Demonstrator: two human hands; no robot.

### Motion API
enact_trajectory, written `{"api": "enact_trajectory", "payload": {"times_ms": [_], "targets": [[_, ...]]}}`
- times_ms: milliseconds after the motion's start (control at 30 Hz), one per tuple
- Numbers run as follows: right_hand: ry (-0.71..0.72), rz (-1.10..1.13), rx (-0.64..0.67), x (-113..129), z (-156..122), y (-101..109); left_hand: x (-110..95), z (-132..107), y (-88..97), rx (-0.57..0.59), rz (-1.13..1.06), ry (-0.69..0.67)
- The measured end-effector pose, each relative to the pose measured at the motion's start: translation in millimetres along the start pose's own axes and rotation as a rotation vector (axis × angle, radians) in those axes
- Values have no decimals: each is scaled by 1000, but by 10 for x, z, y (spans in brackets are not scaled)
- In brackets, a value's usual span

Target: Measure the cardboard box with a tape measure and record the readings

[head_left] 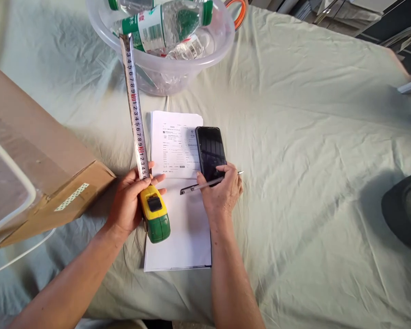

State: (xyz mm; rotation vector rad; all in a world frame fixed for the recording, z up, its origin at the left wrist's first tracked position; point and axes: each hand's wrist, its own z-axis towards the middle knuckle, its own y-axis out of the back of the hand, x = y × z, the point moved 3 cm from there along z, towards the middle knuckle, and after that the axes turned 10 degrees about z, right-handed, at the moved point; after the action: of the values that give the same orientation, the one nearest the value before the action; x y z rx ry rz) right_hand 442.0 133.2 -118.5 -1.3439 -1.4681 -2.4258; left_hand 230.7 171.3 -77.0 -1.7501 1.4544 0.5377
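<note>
My left hand [128, 201] is closed around a yellow and green tape measure [155, 214], its thumb pressed on the pulled-out blade [135, 114]. The blade's far end reaches the rim of a clear plastic basin [212, 64]. In my right hand [222, 192] a slim pen [192, 188] lies across the fingers. The thumb and fingers of that hand also rest about the lower end of a black smartphone [210, 151]. Beneath are a printed sheet [174, 146] and a blank white page [178, 246]; the phone covers part of the print.
Plastic bottles with green caps [185, 23] fill the basin. Orange scissor-like handles [239, 13] show behind it. A cardboard box [65, 196] stands at left, with a white cable [23, 256] below. A dark rounded object [404, 210] sits at right on the pale green cloth [311, 160].
</note>
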Motion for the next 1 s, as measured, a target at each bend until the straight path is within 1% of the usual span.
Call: {"api": "enact_trajectory", "payload": {"times_ms": [267,467,1000], "targets": [[15,7,-19,-23,-10,4,2,-3,-17,-43,33,19],[-18,31,1,-19,-10,18,4,-6,-16,-47,46,1],[29,6,-7,-47,-20,34,-1,7,-25,-54,86,13]]}}
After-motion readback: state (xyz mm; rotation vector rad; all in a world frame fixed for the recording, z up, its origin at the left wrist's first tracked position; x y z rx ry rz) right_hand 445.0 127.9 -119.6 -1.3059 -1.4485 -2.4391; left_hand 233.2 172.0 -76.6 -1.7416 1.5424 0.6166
